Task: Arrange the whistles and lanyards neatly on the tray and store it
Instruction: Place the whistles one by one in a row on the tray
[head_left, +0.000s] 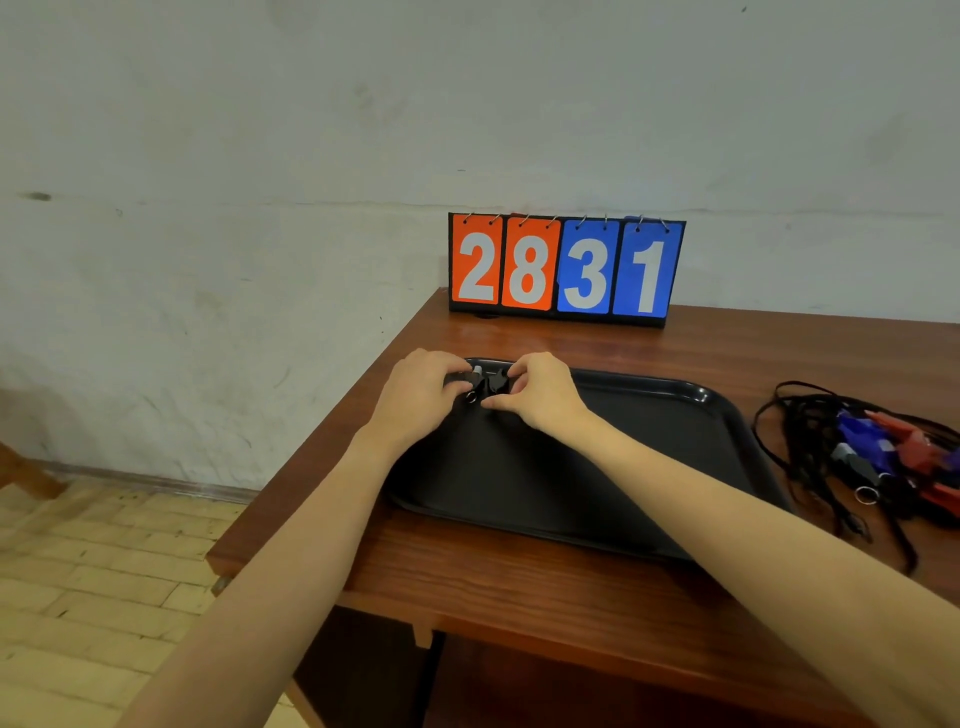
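My left hand (415, 395) and right hand (540, 392) each pinch a black whistle (474, 383) at the tray (675, 436)'s far-left corner, both grips closed. Only these two seem placed; the tangled lanyards and whistles (878, 457) wait on the surface (519, 577), so storing looks far off.

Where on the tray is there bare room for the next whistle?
Most of the tray is bare, right of the two black whistles both hands hold at its far-left corner. Crowded: the tangled lanyards on the table beyond its right rim.
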